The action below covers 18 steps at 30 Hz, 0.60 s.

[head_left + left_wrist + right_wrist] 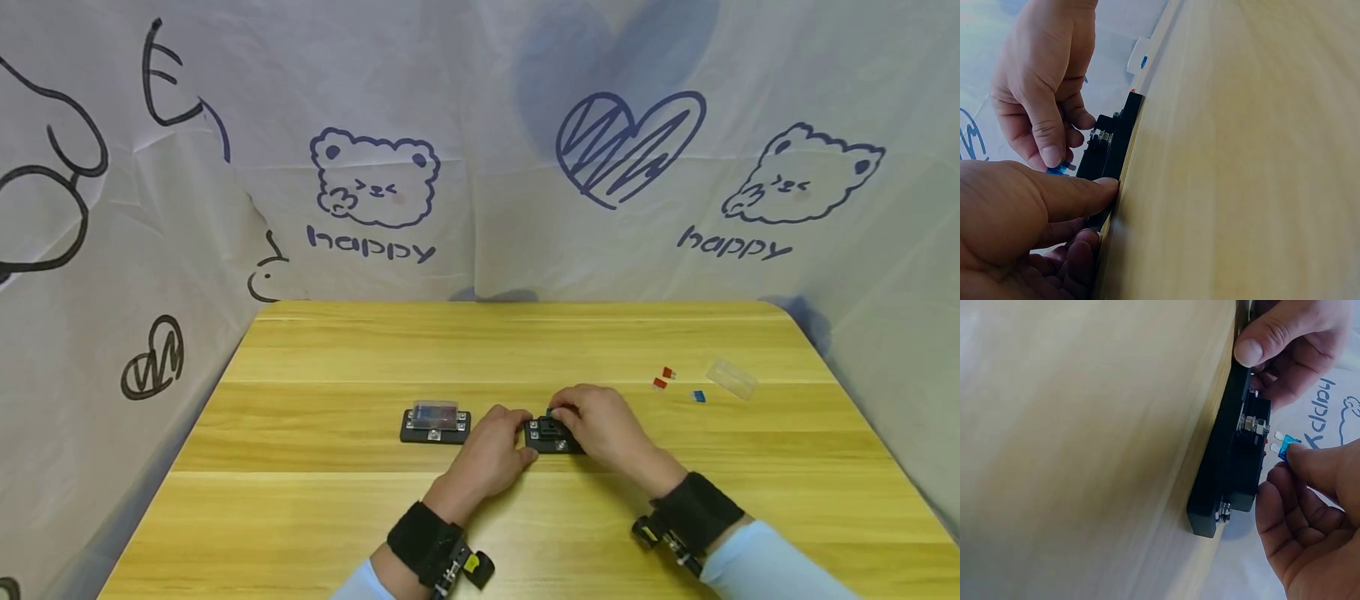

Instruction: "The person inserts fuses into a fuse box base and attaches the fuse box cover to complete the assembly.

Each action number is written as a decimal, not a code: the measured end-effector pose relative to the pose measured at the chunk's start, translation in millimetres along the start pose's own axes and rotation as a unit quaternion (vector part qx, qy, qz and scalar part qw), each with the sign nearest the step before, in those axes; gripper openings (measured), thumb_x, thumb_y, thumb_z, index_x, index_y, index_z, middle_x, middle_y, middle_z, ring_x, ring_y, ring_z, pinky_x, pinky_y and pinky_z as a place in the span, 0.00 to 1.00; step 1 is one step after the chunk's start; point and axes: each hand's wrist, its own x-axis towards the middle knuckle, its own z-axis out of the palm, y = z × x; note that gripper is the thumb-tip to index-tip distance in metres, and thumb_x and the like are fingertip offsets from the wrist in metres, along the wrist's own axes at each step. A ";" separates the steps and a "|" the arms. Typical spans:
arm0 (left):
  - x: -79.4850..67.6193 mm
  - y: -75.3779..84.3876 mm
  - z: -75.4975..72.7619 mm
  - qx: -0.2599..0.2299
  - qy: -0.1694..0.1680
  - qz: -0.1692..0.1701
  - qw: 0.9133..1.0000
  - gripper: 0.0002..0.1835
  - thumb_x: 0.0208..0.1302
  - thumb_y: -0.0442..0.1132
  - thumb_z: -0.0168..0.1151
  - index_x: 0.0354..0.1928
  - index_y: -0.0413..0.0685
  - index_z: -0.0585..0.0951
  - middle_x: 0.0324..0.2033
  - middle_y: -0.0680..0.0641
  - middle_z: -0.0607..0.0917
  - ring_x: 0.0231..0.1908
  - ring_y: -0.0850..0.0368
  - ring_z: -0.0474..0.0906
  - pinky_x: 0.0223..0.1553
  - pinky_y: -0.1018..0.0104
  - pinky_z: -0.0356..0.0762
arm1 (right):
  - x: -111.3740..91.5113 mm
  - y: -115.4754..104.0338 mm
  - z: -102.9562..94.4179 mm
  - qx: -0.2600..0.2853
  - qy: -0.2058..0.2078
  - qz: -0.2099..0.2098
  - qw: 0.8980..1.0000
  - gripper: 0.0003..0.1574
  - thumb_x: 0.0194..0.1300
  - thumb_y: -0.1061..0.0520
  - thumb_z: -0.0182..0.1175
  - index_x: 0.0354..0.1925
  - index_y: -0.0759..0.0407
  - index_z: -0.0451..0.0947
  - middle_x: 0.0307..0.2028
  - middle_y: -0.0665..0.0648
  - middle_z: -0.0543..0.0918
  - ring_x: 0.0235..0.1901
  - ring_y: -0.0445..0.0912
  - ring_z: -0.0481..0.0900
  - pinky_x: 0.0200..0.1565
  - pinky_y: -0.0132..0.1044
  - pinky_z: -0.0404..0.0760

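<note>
A blue blade fuse (1286, 447) sits at the fingertips of the right grip (602, 423), pinched between thumb and forefinger; this grip is closed down to the thickness of the fuse body, with the other fingers curled beneath it. The fuse's two metal prongs stick out past the fingertips and, in the right wrist view, face the raised part of a black fuse block (1230, 465), near it with a slim gap between. The block lies flat on the bench (315, 517), its metal screw terminals (1254, 425) showing along the side. At the block's left end the left grip (491, 454) holds it, thumb on the near edge and forefinger at the far corner, spread only as wide as the block. Left of that hand, and apart from it, rests a second fuse block (434, 436) under a clear cover (435, 415). Well off beyond the right hand, to the right, lie two red fuses (660, 384), close to each other, another blue fuse (699, 397) and a loose clear cover (732, 379). Each wrist wears a black strap (699, 510), with light blue sleeves (772, 562) behind. White sheeting (510, 217) with drawn bears and hearts surrounds the bench.
</note>
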 end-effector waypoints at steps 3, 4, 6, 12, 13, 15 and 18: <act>0.2 -0.4 0.0 0.002 0.000 0.001 1.000 0.28 0.59 0.44 0.68 0.61 0.45 0.75 0.35 0.51 0.72 0.32 0.58 0.68 0.34 0.65 0.70 | 0.0 -0.6 1.4 -0.005 -0.001 -0.003 1.000 0.03 0.64 0.56 0.64 0.37 0.51 0.84 0.34 0.51 0.84 0.34 0.43 0.80 0.38 0.43 0.80; 0.2 -0.6 0.0 0.003 0.001 0.001 1.000 0.28 0.59 0.44 0.68 0.61 0.46 0.75 0.35 0.51 0.72 0.32 0.58 0.68 0.34 0.65 0.70 | 0.1 -0.6 2.0 -0.006 -0.001 -0.005 1.000 0.03 0.64 0.56 0.64 0.37 0.51 0.84 0.34 0.51 0.84 0.35 0.43 0.80 0.38 0.43 0.80; 0.1 -0.4 -0.4 0.004 0.003 0.003 1.000 0.28 0.59 0.44 0.68 0.61 0.46 0.75 0.35 0.51 0.72 0.32 0.58 0.69 0.34 0.66 0.70 | 0.1 -0.4 3.0 -0.009 0.000 -0.009 1.000 0.03 0.63 0.56 0.64 0.37 0.52 0.84 0.34 0.51 0.84 0.34 0.43 0.80 0.38 0.43 0.81; 0.0 0.0 -0.6 0.003 -0.001 0.001 1.000 0.29 0.59 0.45 0.68 0.61 0.45 0.75 0.35 0.51 0.72 0.33 0.57 0.69 0.34 0.66 0.70 | -0.3 0.0 5.7 -0.022 0.005 -0.025 0.999 0.04 0.62 0.56 0.65 0.37 0.52 0.85 0.34 0.51 0.84 0.34 0.43 0.80 0.37 0.42 0.80; -0.1 0.0 -0.7 0.003 -0.002 0.001 1.000 0.29 0.59 0.45 0.68 0.61 0.45 0.75 0.36 0.51 0.73 0.33 0.57 0.69 0.34 0.66 0.70 | -0.4 0.0 6.1 -0.023 0.006 -0.027 0.999 0.04 0.62 0.56 0.66 0.37 0.52 0.85 0.34 0.50 0.84 0.34 0.43 0.80 0.37 0.42 0.80; -0.1 -0.2 -0.5 0.003 -0.002 0.001 1.000 0.29 0.59 0.45 0.68 0.61 0.45 0.75 0.36 0.50 0.73 0.33 0.57 0.69 0.34 0.66 0.70 | -0.4 -0.2 6.4 -0.026 0.008 -0.030 0.999 0.04 0.62 0.56 0.66 0.36 0.52 0.85 0.34 0.50 0.84 0.34 0.43 0.80 0.37 0.42 0.80; 0.2 -0.7 -0.3 0.005 -0.001 0.002 1.000 0.29 0.59 0.44 0.68 0.61 0.45 0.75 0.36 0.51 0.72 0.33 0.57 0.69 0.34 0.66 0.69 | -0.2 -0.7 6.5 -0.030 0.010 -0.035 0.999 0.03 0.61 0.56 0.66 0.36 0.52 0.85 0.33 0.50 0.84 0.34 0.43 0.80 0.37 0.42 0.80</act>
